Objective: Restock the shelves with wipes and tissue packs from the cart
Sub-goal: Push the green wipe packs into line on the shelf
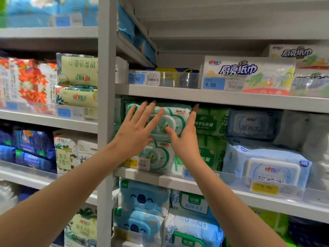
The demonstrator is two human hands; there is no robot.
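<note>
a person's 2 bare arms reach into shop shelving. at far left, floral tissue packs [30, 82] fill a shelf in the left bay. just beside them 2 yellow-green packs [78, 70] are stacked, the upper one's print upside down. dark blue packs [26, 147] lie on the shelf below. a grey post [106, 122] divides the bays.

right of the post, the left hand [137, 129] lies flat on the front of a white-and-green wipes pack [174, 118]. its fingers are straight and spread wide, with the tips near the underside of the upper shelf [213, 97]. the pack stands at the left end of the middle shelf [160, 177], on top of a matching pack [160, 157] whose lower front sits behind a yellow 9.90 tag [130, 162].

the right hand [185, 139] is at the top pack's right edge. its fingers are straight and point up between that pack and the green packs [211, 122] next door, and its thumb rests on the pack's front. neither hand curls round the pack.

further right on the same shelf sit pale blue lidded packs [267, 164]. on the upper shelf, kitchen paper packs [249, 73] stand behind a blue 4.50 tag [213, 84]. under the middle shelf, 2 koala packs [142, 198] are stacked.
</note>
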